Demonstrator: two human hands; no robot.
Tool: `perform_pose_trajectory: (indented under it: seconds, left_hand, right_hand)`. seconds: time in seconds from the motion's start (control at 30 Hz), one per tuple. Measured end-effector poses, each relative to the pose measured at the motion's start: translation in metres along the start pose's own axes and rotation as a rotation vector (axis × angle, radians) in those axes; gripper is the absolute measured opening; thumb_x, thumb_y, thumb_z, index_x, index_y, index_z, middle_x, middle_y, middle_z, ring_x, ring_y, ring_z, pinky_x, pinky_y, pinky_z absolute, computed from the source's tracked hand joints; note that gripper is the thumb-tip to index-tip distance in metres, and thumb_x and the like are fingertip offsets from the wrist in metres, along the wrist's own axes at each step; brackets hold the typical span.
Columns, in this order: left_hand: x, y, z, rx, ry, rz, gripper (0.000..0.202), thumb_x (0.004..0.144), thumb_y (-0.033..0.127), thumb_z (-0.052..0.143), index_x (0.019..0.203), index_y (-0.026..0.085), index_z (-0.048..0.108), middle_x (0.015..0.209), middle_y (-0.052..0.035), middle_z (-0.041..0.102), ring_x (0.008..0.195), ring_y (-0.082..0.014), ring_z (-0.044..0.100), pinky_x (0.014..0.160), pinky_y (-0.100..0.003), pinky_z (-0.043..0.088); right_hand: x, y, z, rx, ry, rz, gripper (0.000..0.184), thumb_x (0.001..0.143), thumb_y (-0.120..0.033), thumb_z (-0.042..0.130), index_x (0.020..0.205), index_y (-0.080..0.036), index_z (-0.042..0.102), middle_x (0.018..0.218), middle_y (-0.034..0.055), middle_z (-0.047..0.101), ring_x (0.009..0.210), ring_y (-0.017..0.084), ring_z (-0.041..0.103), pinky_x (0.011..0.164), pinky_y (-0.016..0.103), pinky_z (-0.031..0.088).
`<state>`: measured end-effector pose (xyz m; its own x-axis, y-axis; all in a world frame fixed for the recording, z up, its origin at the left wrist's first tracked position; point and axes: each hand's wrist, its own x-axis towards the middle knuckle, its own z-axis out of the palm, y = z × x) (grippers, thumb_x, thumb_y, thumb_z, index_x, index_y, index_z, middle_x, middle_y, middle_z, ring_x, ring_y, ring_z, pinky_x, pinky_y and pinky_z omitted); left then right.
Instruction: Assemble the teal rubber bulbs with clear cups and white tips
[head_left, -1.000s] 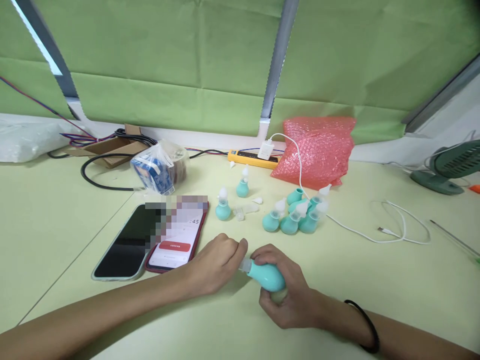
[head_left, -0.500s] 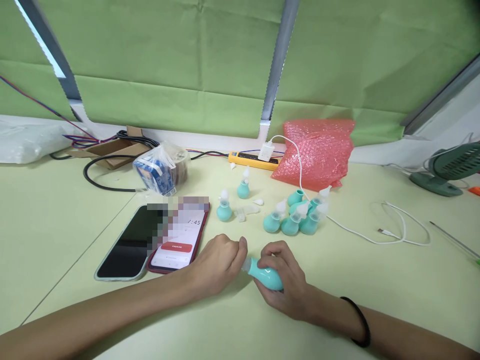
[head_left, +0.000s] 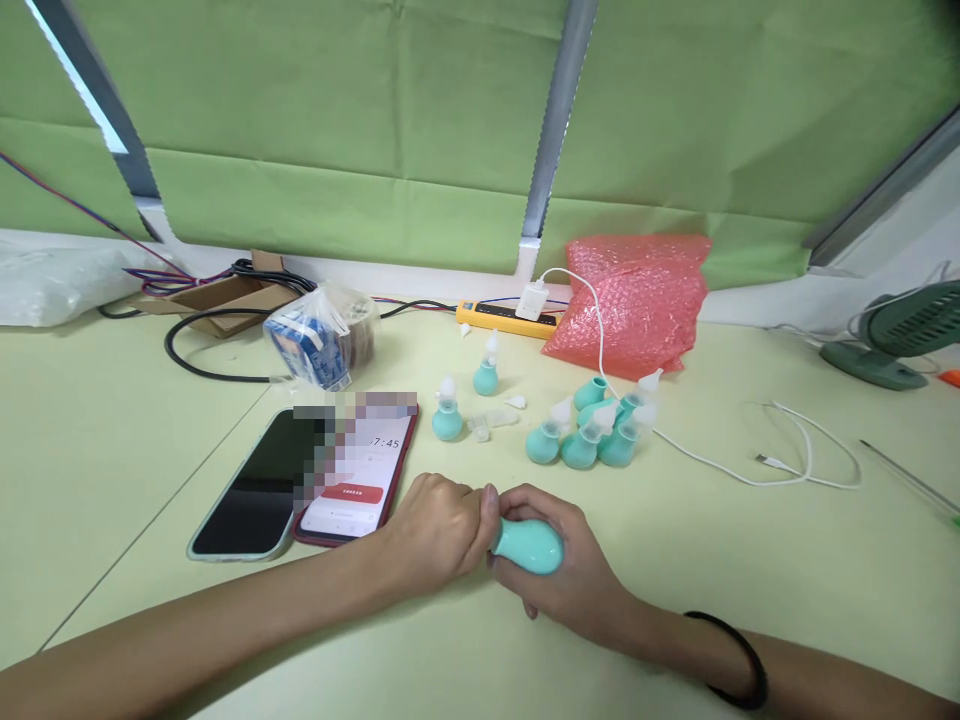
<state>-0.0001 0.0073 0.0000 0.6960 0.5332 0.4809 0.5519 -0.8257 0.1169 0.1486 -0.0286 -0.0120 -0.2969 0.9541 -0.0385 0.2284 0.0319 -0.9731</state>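
My right hand holds a teal rubber bulb just above the table, with the bulb lying sideways and its neck pointing left. My left hand is closed around the bulb's neck end, and the tip there is hidden under its fingers. Both hands touch each other at the bulb. Behind them stands a cluster of finished teal bulbs with white tips. Two more bulbs stand apart to the left, with loose clear tips between.
Two phones lie left of my hands, one with its screen lit. A bagged blue packet, black cables, a yellow power strip, pink bubble wrap, a white charging cable and a green fan sit further back.
My left hand has closed in over the bulb's neck, hiding the white tip that showed earlier. My right hand has turned so the bulb lies flatter, and both hands shifted slightly.
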Motion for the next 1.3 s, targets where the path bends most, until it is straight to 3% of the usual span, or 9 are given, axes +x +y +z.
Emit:
perform_pose_trajectory:
  seconds: [0.17, 0.37, 0.7, 1.1, 1.2, 1.3]
  left_hand:
    - [-0.001, -0.001, -0.001, 0.065, 0.115, 0.130, 0.045, 0.085, 0.011, 0.019, 0.047, 0.014, 0.044, 0.036, -0.0005, 0.043, 0.030, -0.0092, 0.032, 0.034, -0.023, 0.021]
    - [-0.001, -0.002, -0.001, 0.122, 0.206, 0.260, 0.043, 0.083, 0.010, 0.022, 0.047, 0.014, 0.045, 0.036, -0.0009, 0.043, 0.030, -0.0112, 0.034, 0.033, -0.026, 0.021]
    - [-0.001, 0.000, -0.004, 0.130, 0.273, 0.413, 0.036, 0.077, 0.009, 0.027, 0.044, 0.017, 0.039, 0.036, 0.0007, 0.037, 0.033, -0.0107, 0.030, 0.034, -0.026, 0.024]
    - [-0.005, 0.004, -0.011, 0.136, 0.309, 0.566, 0.036, 0.075, 0.010, 0.027, 0.042, 0.017, 0.038, 0.037, 0.0003, 0.034, 0.033, -0.0119, 0.028, 0.033, -0.027, 0.019]
    - [-0.002, 0.003, -0.014, 0.004, 0.245, 0.413, 0.041, 0.081, 0.013, 0.024, 0.044, 0.017, 0.040, 0.036, 0.0002, 0.037, 0.034, -0.0111, 0.030, 0.034, -0.026, 0.022]
    - [0.001, 0.000, -0.019, -0.232, 0.008, 0.074, 0.045, 0.087, 0.014, 0.017, 0.048, 0.015, 0.040, 0.039, 0.0020, 0.040, 0.035, -0.0079, 0.033, 0.038, -0.021, 0.028]
  right_hand:
    - [0.002, -0.012, -0.003, 0.222, -0.151, 0.170, 0.020, 0.058, -0.011, 0.058, 0.074, -0.017, 0.049, 0.065, -0.0056, 0.049, 0.039, 0.003, 0.042, 0.029, 0.015, 0.039]
    - [0.005, -0.020, -0.006, 0.367, -0.265, 0.328, 0.018, 0.054, -0.009, 0.062, 0.065, -0.015, 0.050, 0.053, -0.0080, 0.044, 0.037, 0.002, 0.039, 0.029, 0.014, 0.037]
    - [0.005, -0.017, -0.013, 0.467, -0.398, 0.570, 0.037, 0.048, -0.007, 0.065, 0.082, -0.016, 0.053, 0.060, -0.0066, 0.049, 0.041, 0.002, 0.040, 0.028, 0.011, 0.033]
    - [0.001, -0.013, -0.011, 0.524, -0.523, 0.626, 0.044, 0.047, -0.007, 0.069, 0.086, -0.018, 0.052, 0.057, -0.0067, 0.054, 0.037, 0.002, 0.041, 0.030, 0.012, 0.037]
    - [0.001, -0.016, -0.011, 0.643, -0.569, 0.620, 0.031, 0.053, -0.010, 0.066, 0.079, -0.016, 0.051, 0.057, -0.0046, 0.055, 0.037, 0.002, 0.039, 0.029, 0.011, 0.033]
    - [0.003, -0.020, -0.013, 0.785, -0.594, 0.504, 0.020, 0.061, -0.018, 0.058, 0.079, -0.015, 0.049, 0.064, -0.0008, 0.056, 0.038, 0.003, 0.039, 0.028, 0.012, 0.030]
